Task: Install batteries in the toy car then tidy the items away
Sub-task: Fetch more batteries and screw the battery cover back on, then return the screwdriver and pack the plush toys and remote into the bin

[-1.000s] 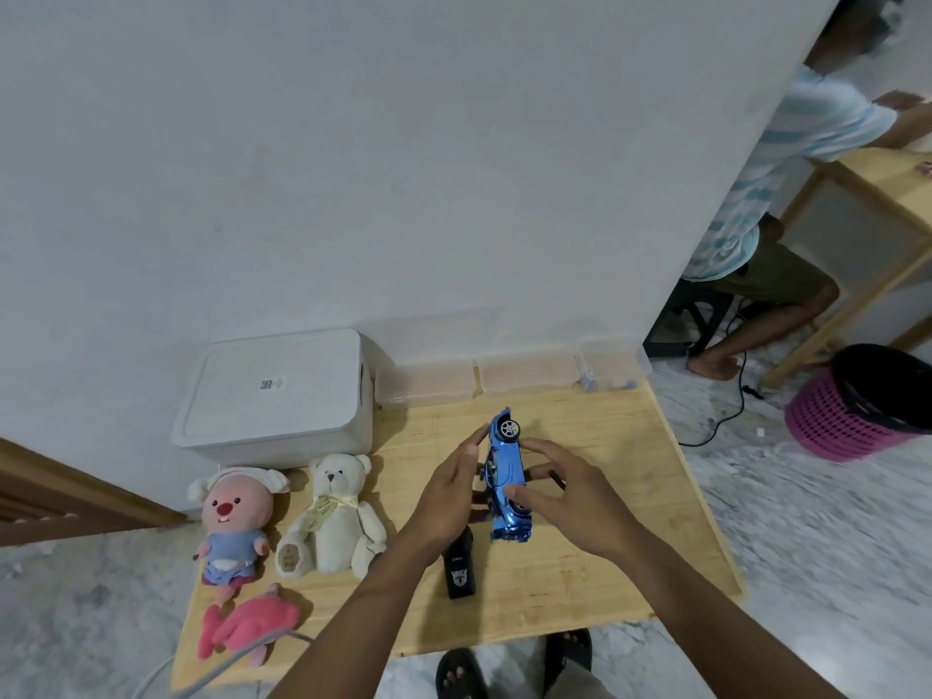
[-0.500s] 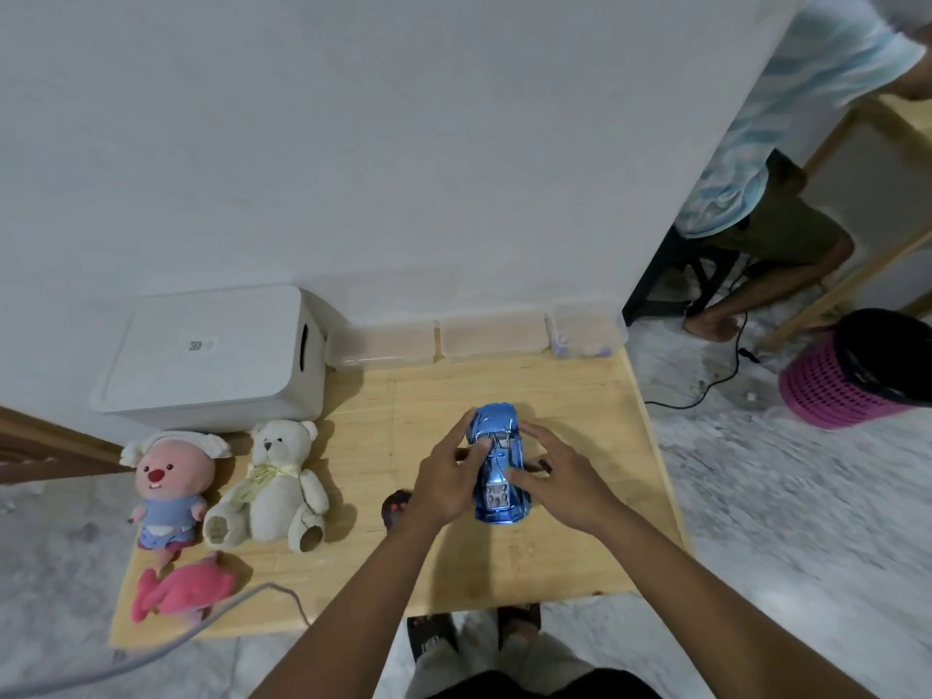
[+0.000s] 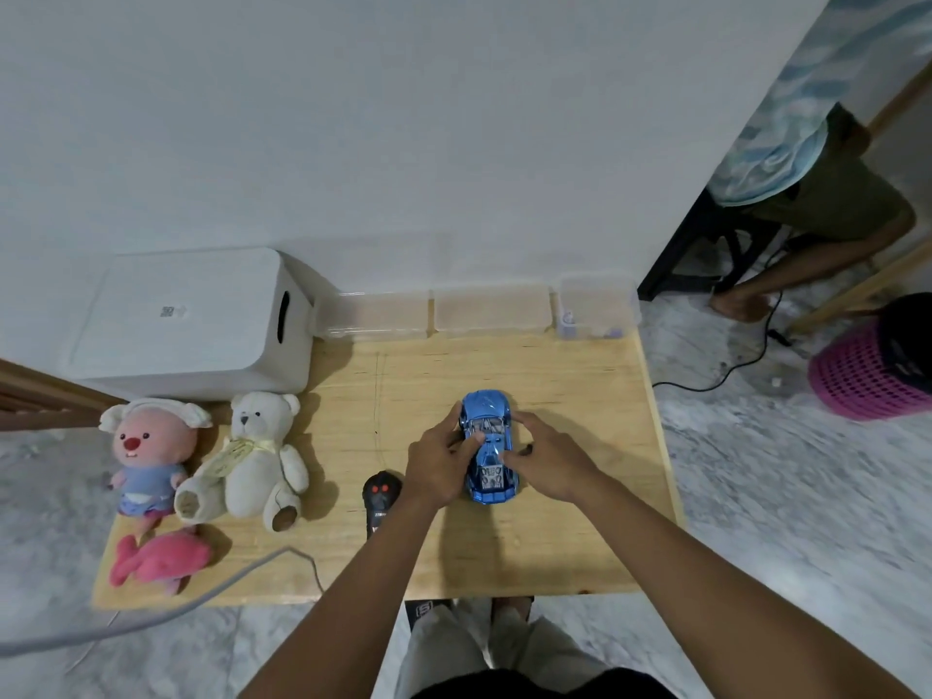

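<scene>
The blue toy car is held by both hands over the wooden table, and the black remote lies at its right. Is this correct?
Not quite: the head view shows the black remote left of the blue toy car, near the left hand. The rest stands: it and the right hand hold the car over the wooden table.

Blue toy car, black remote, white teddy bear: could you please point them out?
blue toy car (image 3: 485, 405), head view, far end.
black remote (image 3: 382, 491), head view, button face.
white teddy bear (image 3: 254, 475), head view, belly.
</scene>
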